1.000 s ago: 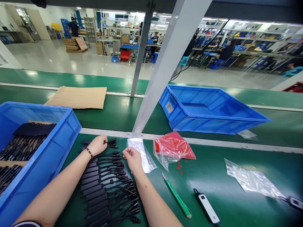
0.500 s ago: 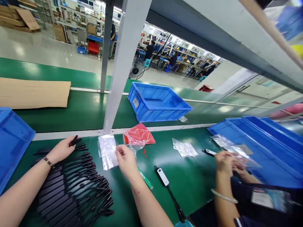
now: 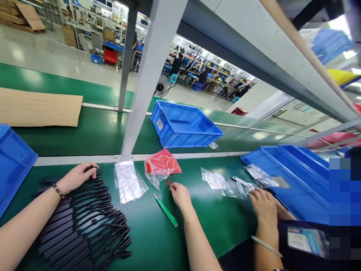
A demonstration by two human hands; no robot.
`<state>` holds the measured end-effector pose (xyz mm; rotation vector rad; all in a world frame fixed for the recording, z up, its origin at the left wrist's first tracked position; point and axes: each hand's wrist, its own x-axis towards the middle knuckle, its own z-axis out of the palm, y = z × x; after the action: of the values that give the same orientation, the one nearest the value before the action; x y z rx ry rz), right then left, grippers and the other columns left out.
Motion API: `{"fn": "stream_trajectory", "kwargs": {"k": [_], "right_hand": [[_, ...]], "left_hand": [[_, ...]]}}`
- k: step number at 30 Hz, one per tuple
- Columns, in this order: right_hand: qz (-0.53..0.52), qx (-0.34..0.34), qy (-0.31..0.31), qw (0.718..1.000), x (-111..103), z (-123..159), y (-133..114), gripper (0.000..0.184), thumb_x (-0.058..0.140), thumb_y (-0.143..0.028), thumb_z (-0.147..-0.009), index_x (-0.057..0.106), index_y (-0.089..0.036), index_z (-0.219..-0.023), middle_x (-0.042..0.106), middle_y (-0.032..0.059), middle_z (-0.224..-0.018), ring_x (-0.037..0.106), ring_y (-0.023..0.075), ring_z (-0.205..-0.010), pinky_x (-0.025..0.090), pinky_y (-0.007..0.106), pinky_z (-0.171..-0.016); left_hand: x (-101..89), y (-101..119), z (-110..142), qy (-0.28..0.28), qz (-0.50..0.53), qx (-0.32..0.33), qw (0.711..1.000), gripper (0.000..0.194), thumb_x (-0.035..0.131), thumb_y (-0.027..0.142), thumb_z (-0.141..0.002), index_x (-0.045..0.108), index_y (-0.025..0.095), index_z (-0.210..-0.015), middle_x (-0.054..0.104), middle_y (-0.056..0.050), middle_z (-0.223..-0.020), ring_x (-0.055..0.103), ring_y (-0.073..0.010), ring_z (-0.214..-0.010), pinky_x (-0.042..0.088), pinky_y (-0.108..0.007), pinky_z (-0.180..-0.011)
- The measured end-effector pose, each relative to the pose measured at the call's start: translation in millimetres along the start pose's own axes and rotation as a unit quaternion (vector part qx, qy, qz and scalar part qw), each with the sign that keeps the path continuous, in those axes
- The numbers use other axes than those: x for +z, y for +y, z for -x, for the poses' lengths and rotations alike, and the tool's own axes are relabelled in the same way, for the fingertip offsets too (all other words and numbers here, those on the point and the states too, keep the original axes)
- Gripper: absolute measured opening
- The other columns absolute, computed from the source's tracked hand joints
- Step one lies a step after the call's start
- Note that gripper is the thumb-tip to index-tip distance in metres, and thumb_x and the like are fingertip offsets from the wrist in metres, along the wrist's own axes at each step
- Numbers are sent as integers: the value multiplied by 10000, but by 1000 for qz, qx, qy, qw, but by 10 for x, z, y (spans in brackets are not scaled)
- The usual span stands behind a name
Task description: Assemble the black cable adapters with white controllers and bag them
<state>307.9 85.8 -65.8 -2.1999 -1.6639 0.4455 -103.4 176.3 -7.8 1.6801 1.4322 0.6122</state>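
My left hand (image 3: 80, 177) is closed around a black cable end at the top of a row of flat black devices (image 3: 63, 233) with short black cables (image 3: 105, 222). Thumb and fingertips of my right hand (image 3: 181, 195) are pinched together at a few small red rings (image 3: 168, 181) on the green bench; whether a ring is between them cannot be made out. Just behind lies a clear bag of red pieces (image 3: 163, 163). A green-handled cutter (image 3: 166, 212) rests left of my right forearm. Clear plastic bags (image 3: 128, 182) lie flat between my hands.
At right, a co-worker's hand (image 3: 263, 203) handles a clear bag with a white-faced device (image 3: 241, 181). More clear bags (image 3: 214, 180) lie between us. Blue bins stand at the back (image 3: 188, 139), left (image 3: 14, 162) and right (image 3: 290, 173). A grey post (image 3: 141, 94) rises from the bench's rear edge.
My right hand has moved right, from the clear bags to the loose red rings. The white-faced device with a cable no longer shows mid-bench. My left hand stays near the same cable end.
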Motion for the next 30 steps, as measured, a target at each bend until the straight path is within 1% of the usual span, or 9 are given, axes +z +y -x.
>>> {"fn": "stream_trajectory", "kwargs": {"k": [4, 7, 10, 12, 15, 18, 21, 24, 30], "right_hand": [[-25, -11, -8, 1000, 7, 82, -30, 130, 470, -174, -705, 548, -205, -605, 598, 31, -608, 531, 167, -581, 339, 263, -561], [-187, -5, -7, 982, 20, 102, -287, 107, 491, -258, -737, 540, -199, -663, 577, 16, -590, 536, 163, -561, 389, 270, -568], [-393, -37, -36, 918, 110, 79, -849, 131, 551, -292, -722, 569, -181, -788, 583, 12, -642, 556, 153, -575, 442, 277, -582], [-467, -63, -72, 879, 226, 43, -1311, 222, 573, -284, -704, 595, -174, -895, 600, 14, -693, 557, 140, -569, 461, 279, -575], [-509, -59, -137, 847, 469, -16, -1934, 155, 606, -270, -670, 625, -155, -771, 594, 5, -599, 566, 136, -534, 476, 277, -561], [-572, -31, -192, 797, 731, -37, -2327, 126, 640, -247, -618, 580, -162, -689, 570, -23, -541, 551, 118, -474, 463, 245, -490], [-599, -27, -220, 770, 928, -19, -2482, 121, 640, -228, -611, 543, -161, -640, 549, -37, -499, 526, 94, -446, 440, 210, -470], [-616, -33, -225, 754, 1022, 0, -2494, 142, 640, -235, -618, 572, -163, -720, 566, -37, -548, 533, 90, -474, 446, 212, -498], [-604, -32, -230, 762, 1046, -3, -2445, 135, 644, -258, -630, 578, -157, -691, 571, -26, -523, 532, 102, -468, 451, 228, -503]], "left_hand": [[27, 30, 68, -54, 6, 11, 998, 333, 425, 463, -770, 590, 176, -729, 621, -12, -678, 457, -114, -502, 373, -207, -467], [29, 23, 96, -49, 4, 5, 999, 303, 445, 429, -760, 596, 174, -697, 631, -13, -710, 466, -113, -518, 378, -214, -495], [27, 5, 112, -44, 5, 9, 999, 250, 460, 386, -757, 577, 177, -683, 610, 4, -664, 479, -118, -549, 387, -220, -539], [32, -11, 121, -40, 8, 14, 999, 234, 446, 362, -769, 547, 178, -667, 572, 19, -597, 475, -118, -550, 386, -222, -554], [52, -45, 126, -37, 19, 16, 999, 187, 428, 319, -778, 518, 177, -696, 560, 27, -584, 446, -105, -508, 376, -219, -529], [76, -85, 122, -34, 36, 20, 999, 144, 424, 270, -768, 524, 173, -804, 592, 17, -646, 450, -101, -510, 380, -220, -524], [91, -116, 118, -33, 53, 26, 998, 150, 425, 254, -763, 527, 169, -832, 584, 16, -650, 484, -111, -562, 399, -228, -567], [92, -126, 125, -33, 63, 29, 997, 145, 447, 261, -753, 534, 167, -821, 561, 28, -618, 489, -116, -579, 401, -234, -591], [98, -124, 134, -30, 60, 27, 997, 147, 472, 295, -744, 540, 169, -773, 527, 39, -590, 468, -116, -560, 381, -231, -563]]}}
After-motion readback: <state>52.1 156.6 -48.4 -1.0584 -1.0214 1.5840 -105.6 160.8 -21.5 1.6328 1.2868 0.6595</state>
